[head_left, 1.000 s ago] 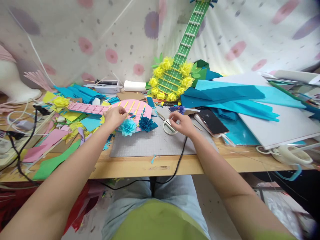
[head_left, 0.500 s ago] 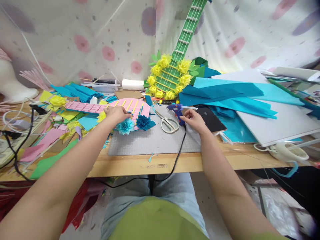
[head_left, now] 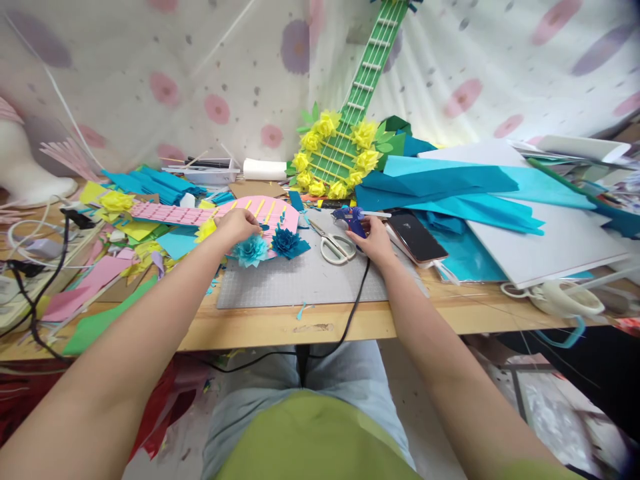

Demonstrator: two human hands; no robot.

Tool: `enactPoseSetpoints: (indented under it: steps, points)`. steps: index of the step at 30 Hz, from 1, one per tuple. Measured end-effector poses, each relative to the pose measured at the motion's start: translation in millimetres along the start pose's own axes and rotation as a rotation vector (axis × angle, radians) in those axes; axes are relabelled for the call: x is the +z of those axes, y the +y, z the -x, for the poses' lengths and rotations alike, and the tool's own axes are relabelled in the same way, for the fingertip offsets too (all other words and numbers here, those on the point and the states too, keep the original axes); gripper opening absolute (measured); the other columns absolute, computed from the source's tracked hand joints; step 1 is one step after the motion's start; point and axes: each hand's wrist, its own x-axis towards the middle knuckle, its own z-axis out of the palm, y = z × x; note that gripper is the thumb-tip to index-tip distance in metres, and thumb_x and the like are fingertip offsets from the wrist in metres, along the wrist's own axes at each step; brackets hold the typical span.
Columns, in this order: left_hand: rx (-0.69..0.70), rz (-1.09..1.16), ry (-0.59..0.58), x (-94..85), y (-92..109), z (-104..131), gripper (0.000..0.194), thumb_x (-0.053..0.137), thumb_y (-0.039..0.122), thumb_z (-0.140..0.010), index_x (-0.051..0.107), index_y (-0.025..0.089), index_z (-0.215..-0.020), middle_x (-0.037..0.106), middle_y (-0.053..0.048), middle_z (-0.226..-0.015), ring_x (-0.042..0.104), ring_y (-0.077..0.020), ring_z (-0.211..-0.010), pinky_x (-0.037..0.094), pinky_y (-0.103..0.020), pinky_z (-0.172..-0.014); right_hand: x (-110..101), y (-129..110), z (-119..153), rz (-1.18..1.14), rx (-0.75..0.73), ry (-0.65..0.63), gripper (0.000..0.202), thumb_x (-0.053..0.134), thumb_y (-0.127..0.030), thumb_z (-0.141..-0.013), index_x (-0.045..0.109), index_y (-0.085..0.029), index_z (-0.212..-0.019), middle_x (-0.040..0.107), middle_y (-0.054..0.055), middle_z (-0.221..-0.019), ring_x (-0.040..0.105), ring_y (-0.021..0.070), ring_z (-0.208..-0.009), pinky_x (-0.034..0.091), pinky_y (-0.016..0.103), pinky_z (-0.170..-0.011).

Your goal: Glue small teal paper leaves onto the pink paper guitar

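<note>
A pink paper guitar (head_left: pixel 281 219) lies on a grey cutting mat (head_left: pixel 300 287), with yellow strips across its body. On its near edge are a light-blue paper flower (head_left: pixel 251 251) and a dark-blue paper flower (head_left: pixel 287 241). Over the guitar's body, my left hand (head_left: pixel 239 227) is closed in a pinch, a small dark-blue piece (head_left: pixel 263 227) showing at the fingertips. My right hand (head_left: pixel 374 241) is wrapped round a blue hot glue gun (head_left: pixel 354 219), whose glue stick sticks out at the back. Scissors (head_left: pixel 336 248) rest on the mat between the hands.
Behind stands a green paper guitar (head_left: pixel 345 143) ringed with yellow flowers. A phone (head_left: pixel 417 237) and blue paper sheets (head_left: pixel 450 190) lie to the right. Paper scraps (head_left: pixel 87 287) and a power strip (head_left: pixel 50 267) cover the left. The gun's black cord (head_left: pixel 357 303) hangs over the table edge.
My right hand has shifted a little left and closed more fully round the glue gun. The phone beside it shows more. My left hand has barely moved.
</note>
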Motion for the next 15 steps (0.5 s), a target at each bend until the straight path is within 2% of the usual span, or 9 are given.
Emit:
enactPoseSetpoints:
  steps: [4,7,10,15]
  points:
    - [-0.013,-0.081,0.034,-1.5,0.2,-0.9,0.009,0.072,0.023,-0.068,0.065,0.022,-0.074,0.074,-0.004,-0.092,0.062,-0.0278,-0.101,0.032,-0.045,-0.101,0.5,1.7,1.4,0.001,0.004,0.026,0.048,0.069,-0.055,-0.065,0.052,-0.021,-0.094,0.062,0.009,-0.093,0.057,0.0256,-0.088,0.047,0.043,-0.08]
    - [-0.011,-0.08,0.011,-1.9,-1.2,-0.9,0.01,0.071,0.025,-0.069,0.068,0.023,-0.077,0.074,-0.004,-0.09,0.062,-0.0291,-0.102,0.03,-0.044,-0.1,1.9,2.1,2.3,-0.002,0.014,0.032,0.049,0.069,-0.055,-0.065,0.052,-0.021,-0.095,0.061,0.01,-0.095,0.058,0.0256,-0.088,0.047,0.043,-0.081]
    - [-0.016,-0.065,0.011,-3.7,-3.0,0.9,0.008,0.07,0.028,-0.07,0.069,0.023,-0.076,0.071,-0.002,-0.074,0.065,-0.0283,-0.09,0.032,-0.043,-0.094,2.7,1.0,3.0,0.002,0.016,0.028,0.05,0.069,-0.056,-0.065,0.052,-0.021,-0.095,0.061,0.011,-0.096,0.058,0.0259,-0.089,0.047,0.043,-0.081]
    - [-0.019,-0.065,0.026,-8.1,-4.1,4.5,0.015,0.07,0.034,-0.069,0.065,0.023,-0.061,0.053,0.001,-0.044,0.064,-0.0278,-0.078,0.03,-0.042,-0.088,2.1,-2.2,3.9,0.022,0.023,0.022,0.049,0.068,-0.057,-0.066,0.052,-0.021,-0.094,0.061,0.011,-0.095,0.057,0.0271,-0.09,0.047,0.043,-0.08]
